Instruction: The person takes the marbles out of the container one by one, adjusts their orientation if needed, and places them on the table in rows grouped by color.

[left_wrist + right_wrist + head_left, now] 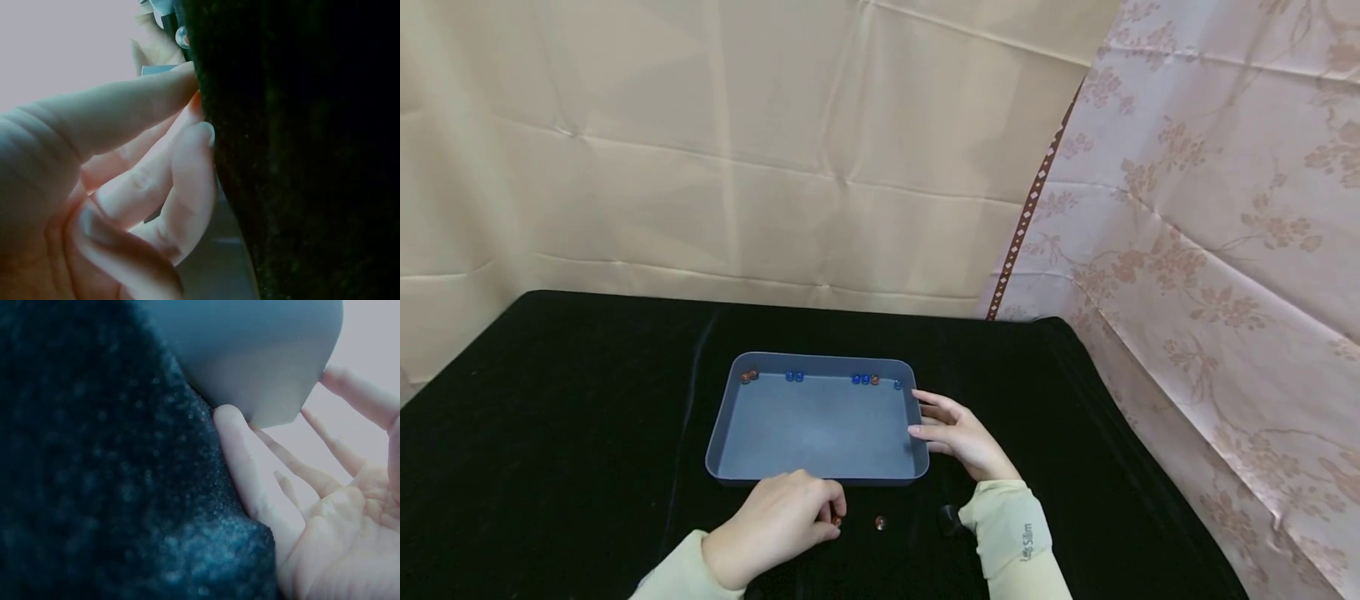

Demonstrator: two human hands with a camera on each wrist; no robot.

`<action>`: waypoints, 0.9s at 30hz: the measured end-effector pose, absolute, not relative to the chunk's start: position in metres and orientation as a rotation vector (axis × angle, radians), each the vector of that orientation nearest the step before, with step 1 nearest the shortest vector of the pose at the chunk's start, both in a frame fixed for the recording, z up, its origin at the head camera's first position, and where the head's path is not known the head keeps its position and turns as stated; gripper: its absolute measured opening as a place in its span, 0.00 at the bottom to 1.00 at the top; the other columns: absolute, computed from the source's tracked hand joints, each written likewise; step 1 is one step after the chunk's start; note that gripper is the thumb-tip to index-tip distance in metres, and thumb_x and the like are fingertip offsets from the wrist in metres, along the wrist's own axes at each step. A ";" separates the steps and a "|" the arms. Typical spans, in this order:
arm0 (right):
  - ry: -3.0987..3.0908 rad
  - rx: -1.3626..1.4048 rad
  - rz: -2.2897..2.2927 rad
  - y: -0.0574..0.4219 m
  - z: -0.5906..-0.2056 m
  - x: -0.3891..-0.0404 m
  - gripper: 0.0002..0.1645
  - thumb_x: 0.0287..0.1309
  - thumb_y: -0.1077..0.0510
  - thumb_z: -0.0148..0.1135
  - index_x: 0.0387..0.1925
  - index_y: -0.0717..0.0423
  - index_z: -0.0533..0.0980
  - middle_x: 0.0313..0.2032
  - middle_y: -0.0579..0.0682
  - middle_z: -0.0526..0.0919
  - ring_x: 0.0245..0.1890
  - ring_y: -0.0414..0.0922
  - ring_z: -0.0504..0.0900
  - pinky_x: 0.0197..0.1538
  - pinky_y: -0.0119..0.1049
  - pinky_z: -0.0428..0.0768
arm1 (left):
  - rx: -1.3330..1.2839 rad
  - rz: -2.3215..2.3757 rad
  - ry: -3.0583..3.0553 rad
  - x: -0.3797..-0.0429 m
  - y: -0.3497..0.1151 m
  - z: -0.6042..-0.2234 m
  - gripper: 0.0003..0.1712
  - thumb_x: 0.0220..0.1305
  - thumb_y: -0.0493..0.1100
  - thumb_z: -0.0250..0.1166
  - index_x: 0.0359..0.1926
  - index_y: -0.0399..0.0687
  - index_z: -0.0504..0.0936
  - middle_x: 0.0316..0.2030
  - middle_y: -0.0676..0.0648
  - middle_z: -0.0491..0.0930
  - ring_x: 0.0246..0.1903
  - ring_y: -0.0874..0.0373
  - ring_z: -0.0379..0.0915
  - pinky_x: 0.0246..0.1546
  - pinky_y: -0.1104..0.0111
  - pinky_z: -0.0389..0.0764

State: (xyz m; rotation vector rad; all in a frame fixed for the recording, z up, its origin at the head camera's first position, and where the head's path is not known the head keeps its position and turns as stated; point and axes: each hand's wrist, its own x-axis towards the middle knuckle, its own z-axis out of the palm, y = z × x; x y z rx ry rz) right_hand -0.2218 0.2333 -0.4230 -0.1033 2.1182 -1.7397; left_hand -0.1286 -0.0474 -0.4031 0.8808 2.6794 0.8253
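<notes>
My left hand (782, 517) is low over the black cloth in front of the tray. Its thumb and fingertips pinch a reddish marble (837, 521), and only an orange glint of it shows between the fingers in the left wrist view. My right hand (958, 433) has its fingers extended against the right side of the blue-grey tray (820, 482). In the right wrist view, fingertips meet the outside of the tray wall (262, 381). Another brownish marble (880, 522) lies on the cloth to the right of the left hand.
Along the tray's far wall sit several marbles: two brown (749, 376), two blue (794, 377), a mixed row (865, 379) and one bluish (897, 384) in the right corner. A small black object (950, 521) is by the right cuff. Curtains hang behind the table.
</notes>
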 end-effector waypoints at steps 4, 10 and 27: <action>2.120 -0.109 -1.735 0.233 -0.423 -0.222 0.38 0.64 0.56 0.64 0.73 0.52 0.61 0.71 0.65 0.62 0.68 0.61 0.69 0.59 0.48 0.79 | 0.880 0.841 2.672 -0.128 -0.047 -0.403 0.05 0.56 0.42 0.73 0.32 0.56 0.84 0.21 0.66 0.79 0.21 0.76 0.69 0.24 0.76 0.71; 2.119 -0.113 -1.730 0.234 -0.424 -0.222 0.38 0.64 0.56 0.64 0.73 0.51 0.61 0.72 0.65 0.61 0.68 0.61 0.69 0.59 0.48 0.79 | 0.863 0.859 2.655 -0.127 -0.047 -0.404 0.05 0.56 0.42 0.73 0.32 0.54 0.84 0.21 0.64 0.80 0.22 0.75 0.71 0.25 0.75 0.72; 2.133 -0.133 -1.723 0.234 -0.424 -0.222 0.38 0.64 0.56 0.63 0.73 0.53 0.61 0.71 0.66 0.62 0.68 0.61 0.70 0.59 0.49 0.79 | 0.837 0.839 2.678 -0.128 -0.045 -0.406 0.03 0.58 0.41 0.72 0.33 0.51 0.85 0.21 0.61 0.80 0.21 0.74 0.71 0.24 0.75 0.73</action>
